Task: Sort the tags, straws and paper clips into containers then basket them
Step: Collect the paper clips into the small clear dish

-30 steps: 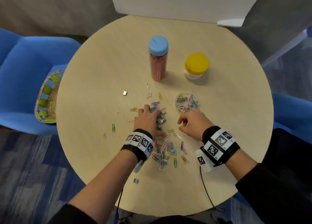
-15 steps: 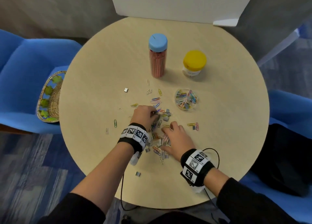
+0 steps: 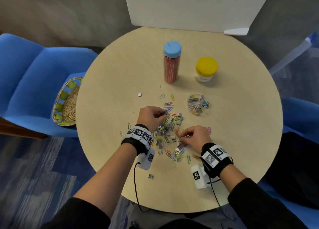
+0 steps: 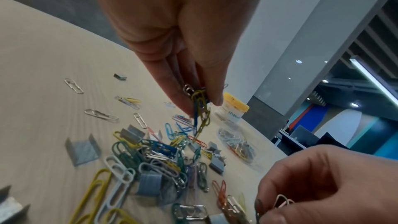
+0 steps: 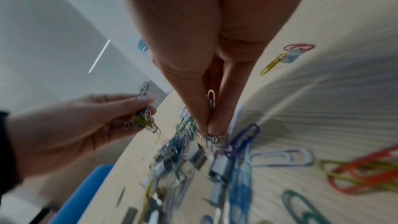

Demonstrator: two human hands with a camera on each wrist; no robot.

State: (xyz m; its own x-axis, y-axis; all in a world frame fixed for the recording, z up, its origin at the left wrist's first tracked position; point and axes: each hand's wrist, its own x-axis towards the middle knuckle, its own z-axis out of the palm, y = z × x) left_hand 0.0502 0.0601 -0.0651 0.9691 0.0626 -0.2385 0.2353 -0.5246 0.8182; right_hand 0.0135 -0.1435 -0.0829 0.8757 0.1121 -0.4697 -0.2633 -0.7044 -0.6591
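A heap of coloured paper clips point(image 3: 165, 128) mixed with small grey tags point(image 3: 179, 121) lies in the middle of the round table point(image 3: 110, 108). My left hand point(image 3: 151, 116) pinches a dangling bunch of paper clips point(image 4: 199, 108) above the heap. My right hand point(image 3: 195, 137) pinches a few clips point(image 5: 212, 135) at the heap's near side. A clear open container point(image 3: 198, 104) to the right holds paper clips and tags. A tall jar with a blue lid point(image 3: 171, 64) holds red straws. A short yellow-lidded jar point(image 3: 206, 70) stands beside it.
A woven basket point(image 3: 66, 102) lies on the blue chair point(image 3: 31, 83) left of the table. Stray clips and tags point(image 3: 139, 94) are scattered around the heap; one tag point(image 3: 150, 176) lies near the front edge. A white board point(image 3: 189, 6) stands behind the table.
My right hand came back from the clear container to the near side of the heap and took hold of clips. My left hand lifted a bunch of clips off the heap.
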